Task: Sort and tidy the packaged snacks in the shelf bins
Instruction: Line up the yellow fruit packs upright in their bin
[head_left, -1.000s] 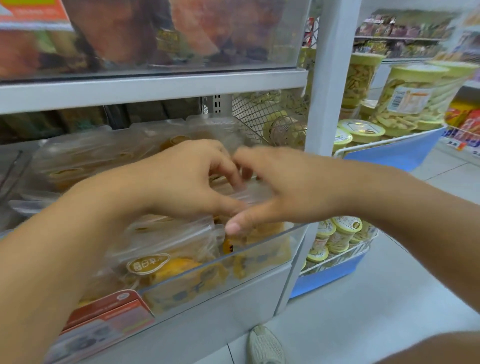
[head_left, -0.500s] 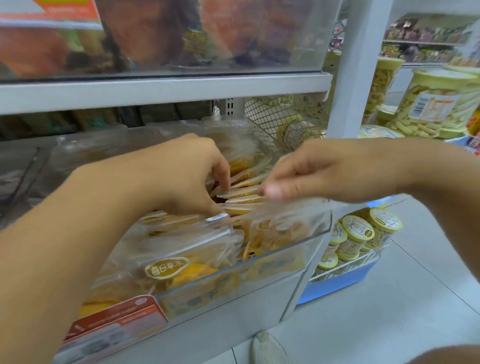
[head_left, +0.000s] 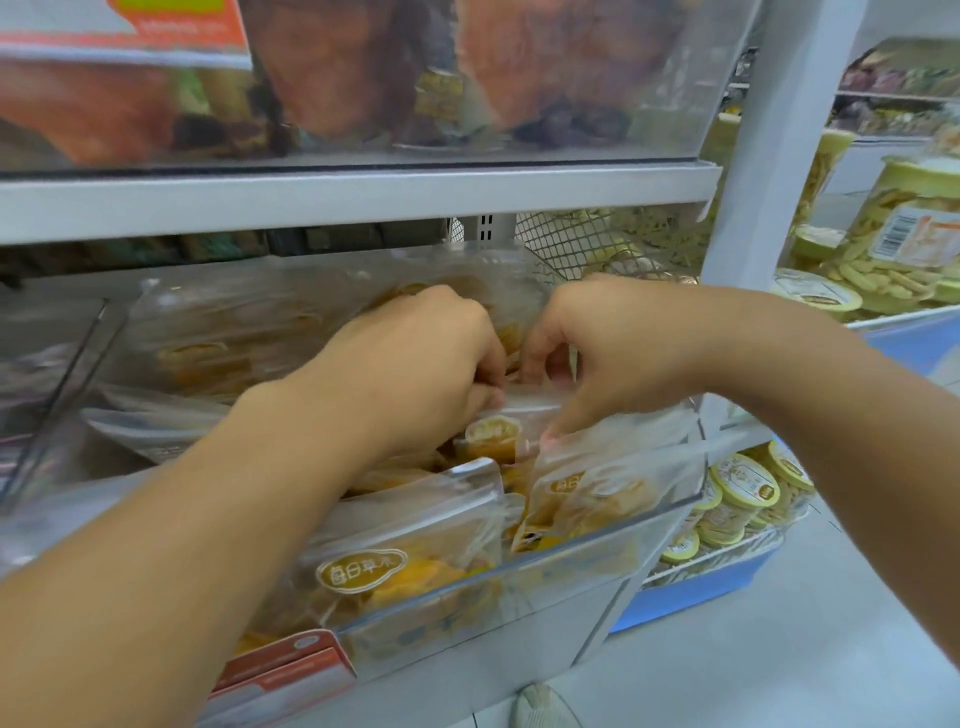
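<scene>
Head view shows left hand (head_left: 415, 364) and right hand (head_left: 613, 358), fingers curled, pinching one clear snack bag (head_left: 524, 402) mid-bin (head_left: 597, 540), probably to straighten it.

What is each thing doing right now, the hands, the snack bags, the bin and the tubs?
left hand: fingers curled, gripping a clear snack bag in the bin.
right hand: fingers pinching the top edge of a clear snack bag.
snack bags: sealed, leaning in a row.
clear bin: full of bags.
lidded tubs: closed, stacked on the next shelf.
</scene>
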